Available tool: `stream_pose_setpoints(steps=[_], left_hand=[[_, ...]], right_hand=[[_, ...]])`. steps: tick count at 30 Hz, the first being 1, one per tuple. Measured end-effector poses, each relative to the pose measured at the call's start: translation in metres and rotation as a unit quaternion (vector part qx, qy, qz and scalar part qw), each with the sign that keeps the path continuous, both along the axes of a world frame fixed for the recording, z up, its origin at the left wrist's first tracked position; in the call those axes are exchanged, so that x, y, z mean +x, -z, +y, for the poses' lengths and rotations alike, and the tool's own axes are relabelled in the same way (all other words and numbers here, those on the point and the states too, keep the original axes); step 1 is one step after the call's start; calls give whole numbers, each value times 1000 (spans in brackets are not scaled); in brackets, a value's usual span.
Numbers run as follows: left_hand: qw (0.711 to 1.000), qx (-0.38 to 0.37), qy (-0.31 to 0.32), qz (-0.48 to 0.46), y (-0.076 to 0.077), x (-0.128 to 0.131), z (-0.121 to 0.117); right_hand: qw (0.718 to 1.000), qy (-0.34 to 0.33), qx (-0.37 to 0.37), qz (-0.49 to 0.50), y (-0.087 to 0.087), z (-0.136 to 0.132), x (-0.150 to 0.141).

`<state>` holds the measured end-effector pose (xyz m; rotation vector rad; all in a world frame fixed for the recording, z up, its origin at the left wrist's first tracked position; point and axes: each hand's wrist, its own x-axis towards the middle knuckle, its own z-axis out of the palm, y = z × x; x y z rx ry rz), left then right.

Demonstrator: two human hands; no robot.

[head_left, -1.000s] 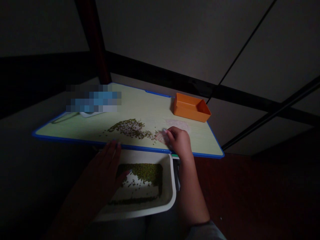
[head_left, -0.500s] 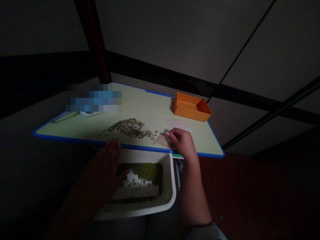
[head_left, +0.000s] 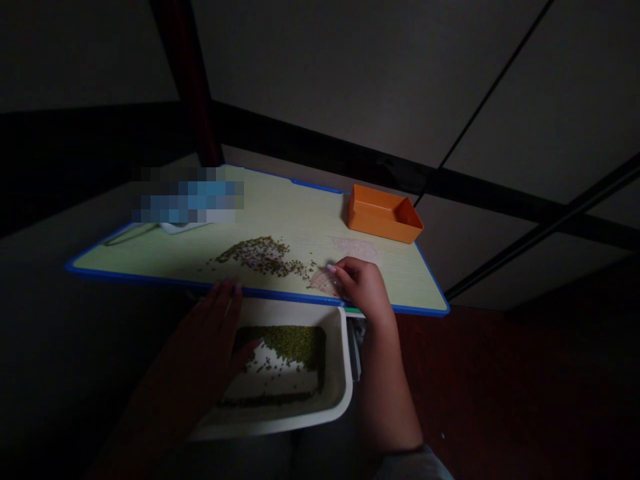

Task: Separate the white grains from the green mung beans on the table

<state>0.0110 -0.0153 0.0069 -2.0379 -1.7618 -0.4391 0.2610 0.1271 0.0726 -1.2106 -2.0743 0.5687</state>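
My right hand (head_left: 365, 283) is just above the right front part of a pale yellow board (head_left: 305, 213) with a blue rim. Its thumb and forefinger are pinched together, and anything between them is too small to make out. Left of it, a loose pile of mung beans (head_left: 263, 257) is spread on the board. My left hand (head_left: 213, 327), in shadow, lies over the left side of a white tub (head_left: 345, 373), fingers stretched toward the board's front edge. More mung beans (head_left: 297, 343) lie in the tub, heaped toward its far side.
An orange box (head_left: 385, 230) stands at the back right of the board. At the back left is a blurred-out blue item (head_left: 200, 197) on something white. Dark wall panels rise behind, and reddish floor (head_left: 480, 373) shows at the right.
My right hand's pinched fingertips have shifted very slightly left. My left hand, the beans and the tub look the same.
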Motion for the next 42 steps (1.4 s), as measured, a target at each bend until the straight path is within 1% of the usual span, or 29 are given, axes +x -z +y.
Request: stream_pose_setpoints(steps=[5,11,17,24,29,37,42], left_hand=[[1000,-4,5,5,1,-1,1],[1000,1,-3,5,4,-1,1],[1000,1,-1,0,4,-1,1],[1000,-7,-2,-6,2,0,0],[1000,-14,-1,4,3,0,0],[1000,-9,-2,-3,0,1,0],[1000,-12,-9,2,3,0,1]], right_hand=[[1000,-23,-19,6,-2,-3,0],[1000,-5,-12,18,-3,-2,3],[1000,-5,-14,3,0,-1,0],[1000,-1,5,-19,-2,-2,-6],[999,-20,28,-38,-6,-2,-11],[998,-37,32,-42,-8,-3,-12],[998,-45,26,-34,-7,-2,-12]])
